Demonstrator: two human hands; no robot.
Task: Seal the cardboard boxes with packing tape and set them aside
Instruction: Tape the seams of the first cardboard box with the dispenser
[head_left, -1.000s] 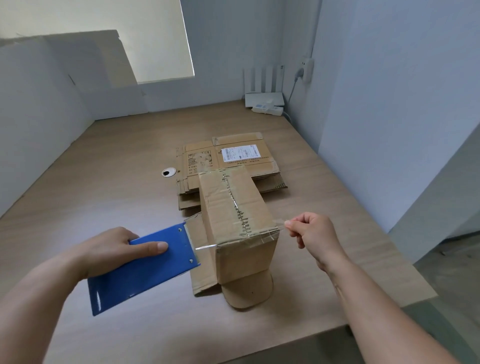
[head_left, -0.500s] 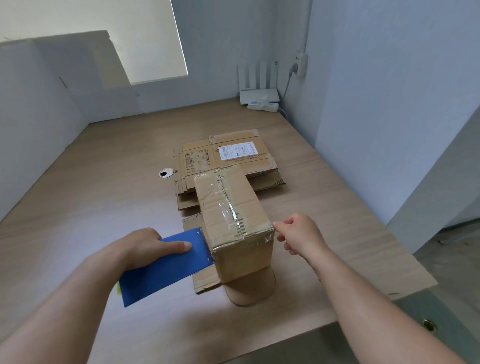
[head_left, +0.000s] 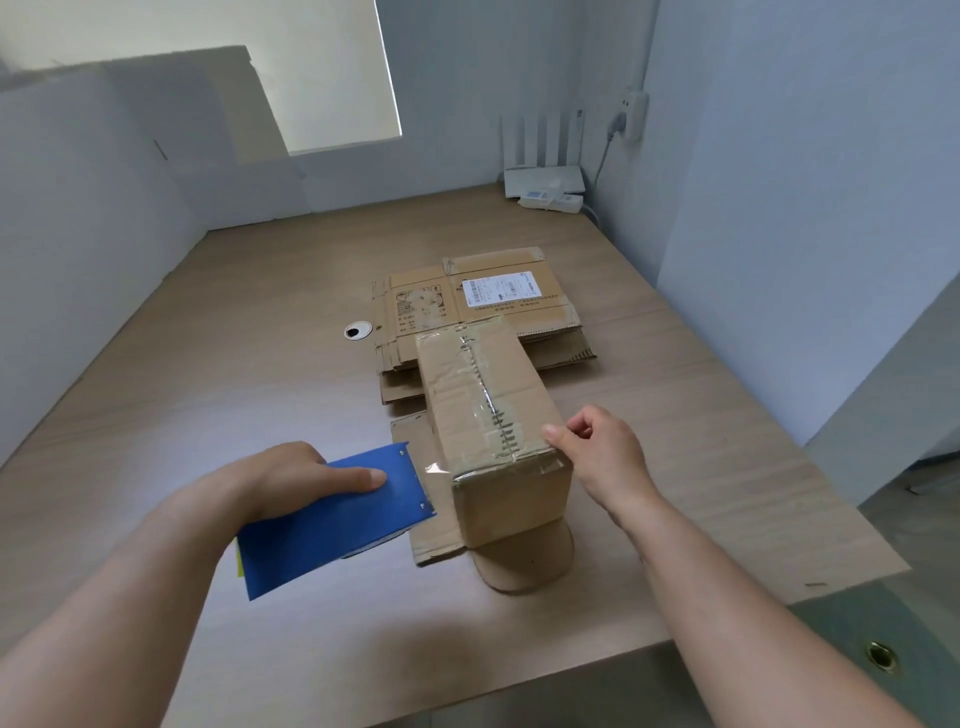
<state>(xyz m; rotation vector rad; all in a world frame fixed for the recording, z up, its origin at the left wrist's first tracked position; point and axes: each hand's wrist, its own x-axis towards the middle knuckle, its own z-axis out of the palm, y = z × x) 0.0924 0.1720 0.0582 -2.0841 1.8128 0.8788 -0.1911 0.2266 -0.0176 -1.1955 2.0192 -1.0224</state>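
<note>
A brown cardboard box (head_left: 485, 410) stands on the wooden table (head_left: 208, 395), with clear tape along its top seam and across its near top edge. My left hand (head_left: 296, 478) grips a blue tape dispenser (head_left: 332, 519) just left of the box; a short strip of clear tape (head_left: 434, 469) runs from its blade to the box corner. My right hand (head_left: 597, 457) is at the box's near right edge, thumb pressing on the top corner where the tape ends. The box rests on loose cardboard pieces (head_left: 431, 540).
A stack of flattened cardboard boxes (head_left: 472, 304) with a white label lies behind the box. A cable hole (head_left: 358, 330) sits left of it. A router and power strip (head_left: 545, 189) stand at the far right corner. The table's edge is near me.
My right hand carried the tape end in against the box's right edge and now presses it down. The dispenser moved right, close to the box, shortening the stretched tape.
</note>
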